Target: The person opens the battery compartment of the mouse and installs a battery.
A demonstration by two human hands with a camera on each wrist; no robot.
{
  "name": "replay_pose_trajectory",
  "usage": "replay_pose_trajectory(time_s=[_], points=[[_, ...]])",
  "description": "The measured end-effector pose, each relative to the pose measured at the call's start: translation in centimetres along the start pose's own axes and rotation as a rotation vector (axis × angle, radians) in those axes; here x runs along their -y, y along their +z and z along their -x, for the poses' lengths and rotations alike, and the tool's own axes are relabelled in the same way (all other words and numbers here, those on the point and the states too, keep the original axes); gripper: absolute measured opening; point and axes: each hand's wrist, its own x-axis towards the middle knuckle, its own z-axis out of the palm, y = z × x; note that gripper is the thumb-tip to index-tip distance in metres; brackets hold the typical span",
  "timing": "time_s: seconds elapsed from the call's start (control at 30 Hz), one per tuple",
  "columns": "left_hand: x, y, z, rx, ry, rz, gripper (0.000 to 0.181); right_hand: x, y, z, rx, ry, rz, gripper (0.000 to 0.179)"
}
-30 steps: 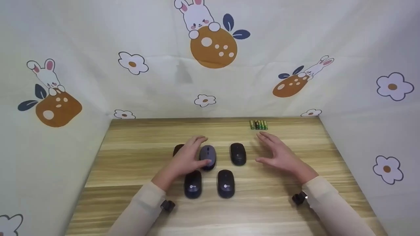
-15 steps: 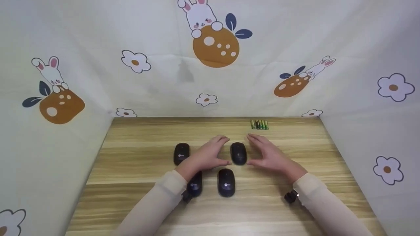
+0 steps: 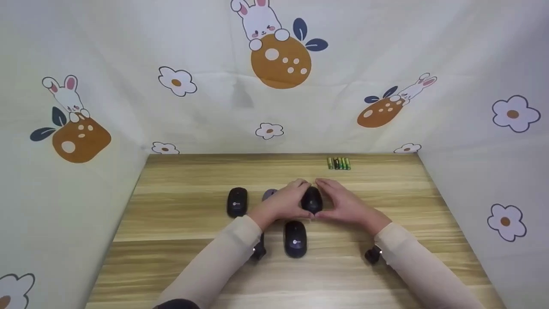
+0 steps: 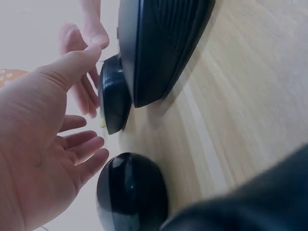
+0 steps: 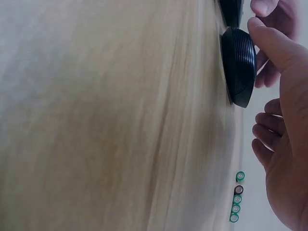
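A black computer mouse (image 3: 312, 201) lies on the wooden table between my two hands. My left hand (image 3: 285, 201) is at its left side, with relaxed fingers and the thumb near its front end. On the other side my right hand (image 3: 345, 206) mirrors this, thumb and fingers extended. The thumb tips almost meet, and the mouse (image 5: 238, 67) stays flat on the table in the right wrist view. Whether skin touches it cannot be made out. Partly behind my left hand sits a grey mouse (image 3: 269, 194). Nearer me lies another black mouse (image 3: 295, 239).
One more black mouse (image 3: 237, 201) lies to the left. My left forearm mostly covers a further mouse at the front left. Several small green batteries (image 3: 339, 163) stand in a row at the back. Patterned cloth (image 3: 206, 116) walls the table's back and sides.
My left hand has moved right from the grey mouse to the black one. My right hand has come in leftward to it. The mice keep their places.
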Motion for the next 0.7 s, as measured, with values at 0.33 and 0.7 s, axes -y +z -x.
replay_pose_trajectory(time_s=[0.33, 0.7], points=[[0.4, 1.2, -1.0, 0.004, -0.036, 0.006, 0.090, -0.2, 0.5, -0.7, 0.065, -0.004, -0.058, 0.106], [-0.1, 1.1, -1.1, -0.039, -0.006, -0.017, 0.079, -0.3, 0.6, -0.8, 0.029, -0.059, -0.071, 0.097]])
